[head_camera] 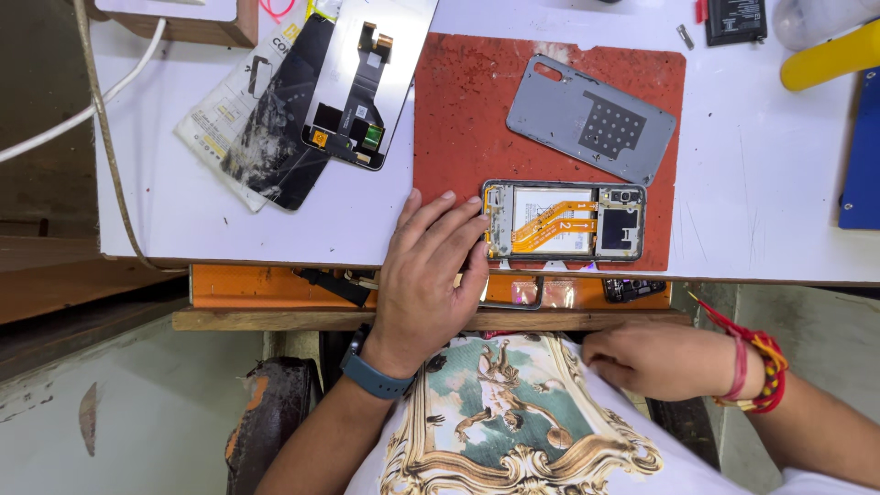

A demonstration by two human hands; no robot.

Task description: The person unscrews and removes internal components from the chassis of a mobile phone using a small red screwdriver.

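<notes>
An opened phone body (565, 221) with orange flex cables and a white battery lies on a red mat (467, 110) at the table's near edge. My left hand (431, 270) rests flat on the mat, its fingertips touching the phone's left end. My right hand (655, 359) sits below the table edge against my printed shirt, fingers curled; whether it holds anything is hidden. A grey back cover (591, 119) lies on the mat beyond the phone.
A cracked black screen (275, 137) and a display panel with flex cable (367, 82) lie at the back left on the white table (761, 183). A yellow handle (830, 60) and blue object (863, 156) sit right. An orange shelf (247, 286) holds small parts below.
</notes>
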